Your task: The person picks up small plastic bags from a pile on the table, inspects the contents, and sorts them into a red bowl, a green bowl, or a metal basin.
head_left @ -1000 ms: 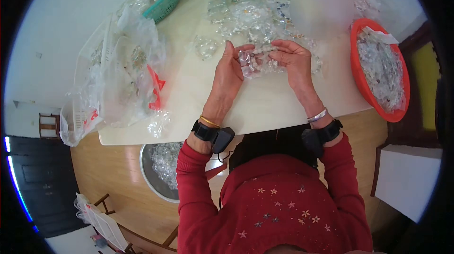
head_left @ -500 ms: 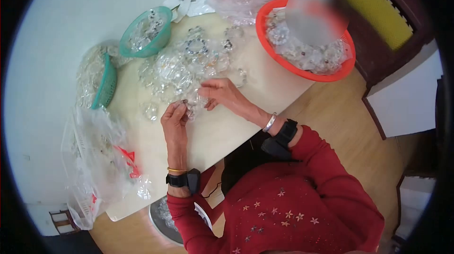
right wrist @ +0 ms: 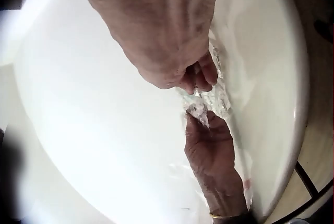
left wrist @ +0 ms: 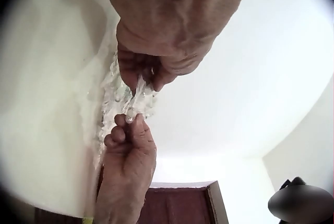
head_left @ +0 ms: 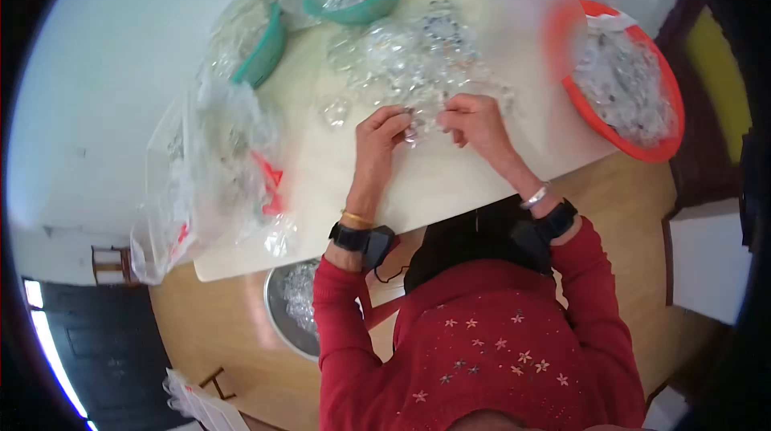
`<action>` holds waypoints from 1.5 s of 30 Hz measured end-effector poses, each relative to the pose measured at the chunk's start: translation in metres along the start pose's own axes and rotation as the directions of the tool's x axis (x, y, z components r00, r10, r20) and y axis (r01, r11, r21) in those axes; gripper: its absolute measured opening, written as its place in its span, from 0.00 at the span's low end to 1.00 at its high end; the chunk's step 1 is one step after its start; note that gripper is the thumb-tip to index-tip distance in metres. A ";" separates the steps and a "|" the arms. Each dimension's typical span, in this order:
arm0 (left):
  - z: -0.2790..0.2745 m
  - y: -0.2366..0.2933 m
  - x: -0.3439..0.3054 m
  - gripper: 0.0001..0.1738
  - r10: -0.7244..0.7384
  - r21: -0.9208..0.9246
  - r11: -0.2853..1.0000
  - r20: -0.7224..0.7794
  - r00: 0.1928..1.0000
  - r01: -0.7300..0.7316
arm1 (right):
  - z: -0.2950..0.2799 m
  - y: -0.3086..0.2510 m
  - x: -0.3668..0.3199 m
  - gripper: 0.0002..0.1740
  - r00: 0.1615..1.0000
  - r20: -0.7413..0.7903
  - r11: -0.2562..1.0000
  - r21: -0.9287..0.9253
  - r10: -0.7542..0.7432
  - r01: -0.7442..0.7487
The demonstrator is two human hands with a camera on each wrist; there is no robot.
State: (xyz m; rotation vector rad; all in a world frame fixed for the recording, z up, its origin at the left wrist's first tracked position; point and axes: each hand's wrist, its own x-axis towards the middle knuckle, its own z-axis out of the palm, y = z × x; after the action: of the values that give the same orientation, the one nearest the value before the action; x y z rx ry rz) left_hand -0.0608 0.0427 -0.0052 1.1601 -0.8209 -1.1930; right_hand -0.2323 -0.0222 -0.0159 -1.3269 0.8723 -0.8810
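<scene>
Between the two hands is a small clear plastic bag point(head_left: 422, 121) with pale beads in it, held just above the near side of a heap of bagged beads point(head_left: 401, 54). My left hand point(head_left: 377, 146) pinches one end of the bag between thumb and fingertips. Opposite it, my right hand point(head_left: 480, 126) pinches the other end, fingers curled in. In the left wrist view the bag point(left wrist: 138, 98) stretches between both sets of fingertips, a pale bead showing at the right thumb. The right wrist view shows the crinkled bag point(right wrist: 197, 108) at the left fingertips.
A green bowl point(head_left: 361, 15) and a green basket point(head_left: 267, 62) stand at the back left. On the right is a red basket point(head_left: 622, 140) of bagged beads. Plastic bags point(head_left: 233, 158) cover the left end. A metal basin point(head_left: 277, 319) sits on the floor below the table edge.
The head view swung right, then back. The left hand went from an open palm under the bag to pinching it. The right hand drew away, then came back to the bag.
</scene>
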 end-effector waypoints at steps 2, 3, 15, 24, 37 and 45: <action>-0.007 -0.004 0.004 0.09 0.006 0.064 0.998 0.002 1.000 -0.006 | 0.001 0.006 0.000 0.05 0.999 -0.011 0.998 -0.040 -0.045 0.044; 0.001 -0.002 0.003 0.09 -0.003 0.006 1.000 0.004 1.000 0.003 | 0.000 0.002 -0.002 0.06 0.999 -0.022 0.999 -0.019 -0.033 0.032; 0.042 -0.003 0.005 0.09 0.036 0.100 0.994 0.094 0.995 -0.045 | -0.044 0.002 -0.029 0.09 0.984 -0.101 0.981 0.117 -0.146 0.158; 0.102 -0.003 0.037 0.09 0.034 0.326 0.939 0.230 0.973 -0.110 | -0.100 0.014 -0.042 0.10 0.975 -0.185 0.967 0.196 -0.126 0.162; 0.118 -0.002 0.033 0.10 -0.136 0.219 0.969 0.099 0.986 0.111 | -0.113 0.013 -0.041 0.15 0.983 -0.185 0.852 0.515 -0.002 0.098; 0.113 -0.007 0.029 0.10 -0.142 0.066 0.989 0.127 0.982 0.135 | -0.111 0.014 -0.039 0.11 0.985 -0.172 0.919 0.391 0.020 0.050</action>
State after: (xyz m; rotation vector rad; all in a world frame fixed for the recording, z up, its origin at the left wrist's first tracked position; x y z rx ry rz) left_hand -0.1624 -0.0119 0.0135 1.2107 -0.8898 -1.3802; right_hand -0.3490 -0.0323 -0.0344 -0.9162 0.7664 -1.1313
